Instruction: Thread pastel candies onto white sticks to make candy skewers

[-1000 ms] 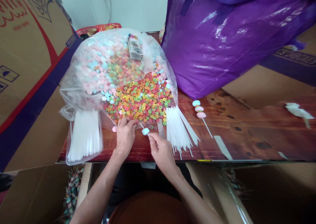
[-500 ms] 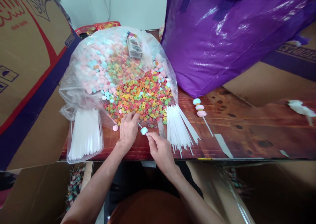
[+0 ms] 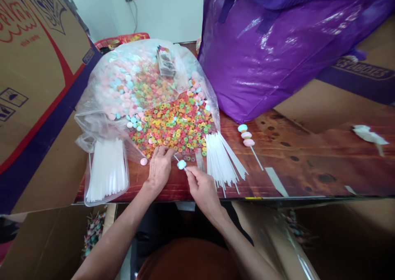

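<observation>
My right hand pinches a white lollipop stick that carries a pale blue marshmallow-like candy near my fingertips. The stick's bare end points up and left. At the near edge of the heap of colourful ring candies is my left hand, its fingers bent and drawn together. Whatever those fingertips hold, if anything, is hidden. A loose pink candy lies just left of that hand. To the right, a stick of stacked blue and pink candies rests on the table.
A clear plastic bag of pastel candies spreads behind the rings. White sticks fill a plastic tray at left; another bundle of sticks fans out at right. A purple bag and cardboard boxes flank the wooden table.
The camera view has shifted slightly. Both hands stay almost in place; the right still pinches the stick with the blue candy, and the left remains at the edge of the ring candies.
</observation>
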Available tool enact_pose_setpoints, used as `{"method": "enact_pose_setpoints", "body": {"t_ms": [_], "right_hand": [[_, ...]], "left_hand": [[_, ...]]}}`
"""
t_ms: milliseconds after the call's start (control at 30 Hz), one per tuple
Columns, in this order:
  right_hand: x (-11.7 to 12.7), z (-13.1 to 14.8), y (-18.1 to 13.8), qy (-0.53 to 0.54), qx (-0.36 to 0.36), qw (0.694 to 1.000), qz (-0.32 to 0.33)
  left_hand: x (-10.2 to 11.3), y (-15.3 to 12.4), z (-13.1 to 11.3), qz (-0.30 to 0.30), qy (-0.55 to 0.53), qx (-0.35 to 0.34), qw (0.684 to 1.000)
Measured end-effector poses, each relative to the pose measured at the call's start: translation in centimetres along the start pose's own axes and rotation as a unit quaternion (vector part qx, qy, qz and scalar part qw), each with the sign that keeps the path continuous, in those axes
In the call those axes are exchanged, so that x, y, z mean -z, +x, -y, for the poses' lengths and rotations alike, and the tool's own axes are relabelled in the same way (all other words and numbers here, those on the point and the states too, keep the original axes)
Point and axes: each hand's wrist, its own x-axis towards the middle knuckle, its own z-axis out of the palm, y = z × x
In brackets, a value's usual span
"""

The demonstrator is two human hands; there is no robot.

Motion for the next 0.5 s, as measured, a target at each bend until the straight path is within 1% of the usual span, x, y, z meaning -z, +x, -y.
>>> {"method": "enact_pose_setpoints", "body": {"t_ms": [67,133,200,233,267,300,367,433,500], "right_hand": [[0.0,-0.1,0.0,-0.004,0.002,1.0,0.0],[0.0,-0.1,0.1,-0.01,0.003,1.0,-0.004],[0.1,-0.1,0.1,-0.012,0.007,1.0,-0.009],[0.2,0.0,0.1,-0.009,0.009,1.0,-0.011],[0.3,0.1,0.2,-0.002,0.011,1.0,-0.012],[0.3,0.2,0.2,0.008,0.012,1.0,-0.012],[0.3,0.5,0.3,0.029,0.017,0.999,-0.007],[0.2,0.8,0.3,0.042,0.029,0.999,0.002],[0.1,0.9,0.4,0.043,0.044,0.998,0.006]], "left_hand": [[0.1,0.2,0.1,-0.002,-0.04,0.009,0.999],[0.2,0.4,0.2,-0.01,-0.111,0.033,0.993],[0.4,0.5,0.4,-0.024,-0.216,0.075,0.973],[0.5,0.5,0.5,-0.028,-0.28,0.105,0.954],[0.6,0.4,0.7,-0.027,-0.348,0.139,0.927],[0.8,0.3,0.8,-0.02,-0.416,0.174,0.892],[1.2,-0.1,0.9,0.006,-0.537,0.231,0.812],[1.6,-0.5,1.0,0.034,-0.622,0.267,0.735],[1.9,-0.7,0.9,0.054,-0.677,0.286,0.676]]}}
